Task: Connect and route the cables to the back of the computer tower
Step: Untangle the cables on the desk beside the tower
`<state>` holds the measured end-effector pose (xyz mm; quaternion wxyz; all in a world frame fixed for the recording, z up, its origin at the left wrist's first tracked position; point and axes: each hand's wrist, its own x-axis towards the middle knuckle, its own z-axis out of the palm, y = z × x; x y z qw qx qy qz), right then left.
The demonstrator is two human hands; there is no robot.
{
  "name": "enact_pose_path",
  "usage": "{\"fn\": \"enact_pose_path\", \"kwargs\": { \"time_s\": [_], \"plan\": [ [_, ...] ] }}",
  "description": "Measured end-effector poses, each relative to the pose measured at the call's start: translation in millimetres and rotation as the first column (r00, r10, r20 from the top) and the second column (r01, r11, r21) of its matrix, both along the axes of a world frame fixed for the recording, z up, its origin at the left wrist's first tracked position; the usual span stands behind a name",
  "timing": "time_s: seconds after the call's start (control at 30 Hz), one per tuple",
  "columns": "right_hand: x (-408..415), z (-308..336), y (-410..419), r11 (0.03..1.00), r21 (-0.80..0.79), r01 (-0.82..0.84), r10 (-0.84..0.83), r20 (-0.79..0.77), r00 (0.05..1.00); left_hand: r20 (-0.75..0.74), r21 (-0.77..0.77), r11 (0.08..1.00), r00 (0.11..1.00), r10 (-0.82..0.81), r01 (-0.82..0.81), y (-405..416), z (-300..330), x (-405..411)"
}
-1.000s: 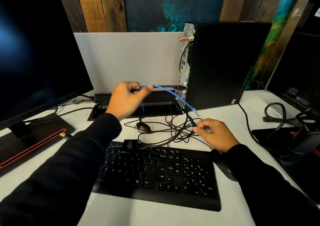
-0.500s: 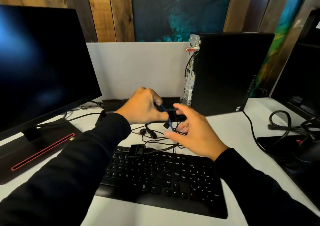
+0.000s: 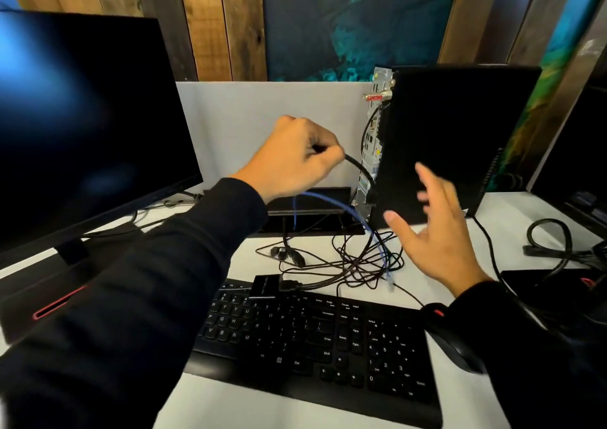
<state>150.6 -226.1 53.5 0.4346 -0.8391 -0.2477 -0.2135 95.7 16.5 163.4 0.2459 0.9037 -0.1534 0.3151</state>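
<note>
Since half a second ago, your right hand (image 3: 437, 231) has let go of the blue cable (image 3: 358, 219) and lifted away to 3 o'clock, fingers spread and holding nothing. Your left hand (image 3: 292, 159) has risen from the desk's middle and is clenched around one black cable (image 3: 359, 169), which arcs toward 2 o'clock to the back of the computer tower (image 3: 460, 139).

Count: two hands, one tower, one keyboard (image 3: 315, 340), one mouse (image 3: 456, 349) at 4 o'clock partly under your right sleeve, one monitor (image 3: 82, 126) at 9 o'clock, and one blue cable among a tangle of thin black cables (image 3: 348, 264) too knotted to count.

The blue cable runs from the open desk slot (image 3: 312, 226) at 12 o'clock down across the tangle, its clear plug lying loose on the desk (image 3: 249, 405) just beyond the keyboard's far edge.

Open room: bare desk lies between the tower's base and the keyboard's right end, and along the near edge at 6 o'clock.
</note>
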Motion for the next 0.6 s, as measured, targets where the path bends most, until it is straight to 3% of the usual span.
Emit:
{"fn": "enact_pose_path", "kwargs": {
  "time_s": [0.07,0.17,0.23,0.4,0.5,0.6],
  "plan": [
    [-12,22,12,0.992,-0.065,-0.107,0.116,0.168,0.979,-0.055,0.093,0.994,0.997,-0.059,0.064,-11,-7,3],
    [-20,36,37,0.963,-0.113,-0.245,0.257,0.108,0.960,-0.153,0.174,0.977,0.984,-0.093,0.120,-20,-22,7],
    [-18,31,44,0.967,-0.054,-0.248,0.252,0.079,0.965,-0.176,0.139,0.987,0.983,-0.060,0.085,-7,-34,9],
    [11,16,5,0.946,0.321,-0.049,0.059,-0.022,0.998,-0.325,0.135,0.980,0.928,0.182,-0.145,77,-97,4],
    [27,5,-11,0.912,0.398,0.100,-0.080,-0.067,0.995,-0.369,0.120,0.948,0.873,0.319,-0.295,126,-141,-10],
    [31,-7,-8,0.896,0.413,0.160,-0.121,-0.120,0.985,-0.296,0.035,0.947,0.902,0.315,-0.319,130,-156,-18]
  ]
}}
